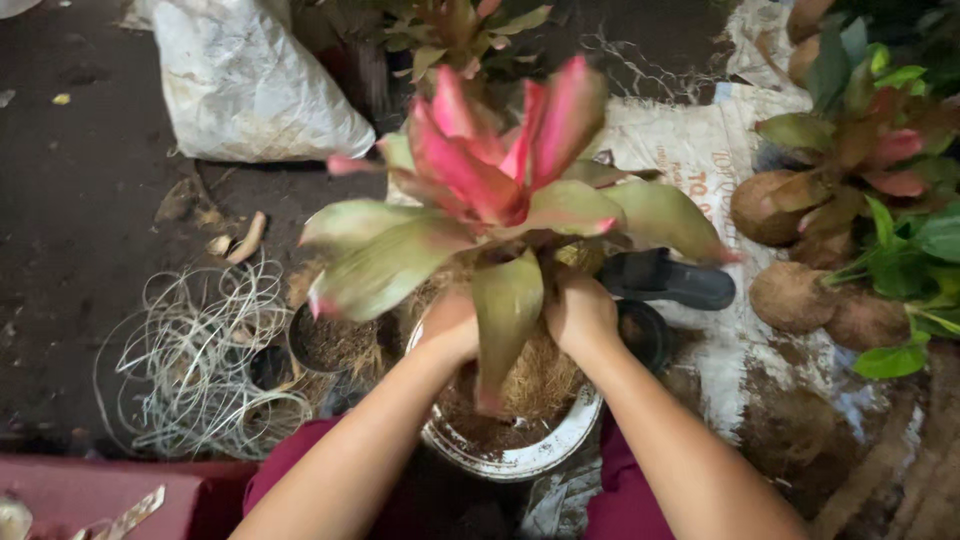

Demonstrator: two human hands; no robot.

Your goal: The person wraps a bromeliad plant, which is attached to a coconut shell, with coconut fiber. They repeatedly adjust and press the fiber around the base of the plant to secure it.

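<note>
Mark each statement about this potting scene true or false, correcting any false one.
1. Both hands press at the base of the pink-and-green plant. True: left hand, right hand.
2. The white bowl holds clear water. False: brown fibrous soil.
3. A tangle of pale string lies to the left. True.
4. The brown fibre balls sit left of the plant. False: they lie on the right.

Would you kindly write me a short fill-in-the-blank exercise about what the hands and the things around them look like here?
1. Both hands, left hand and right hand, press around the base of a plant with ____ and green leaves.
2. The plant's fibrous root ball sits over a round ____ bowl.
3. The tangle of pale string lies on the person's ____ side.

Missing words: pink; white; left
</note>
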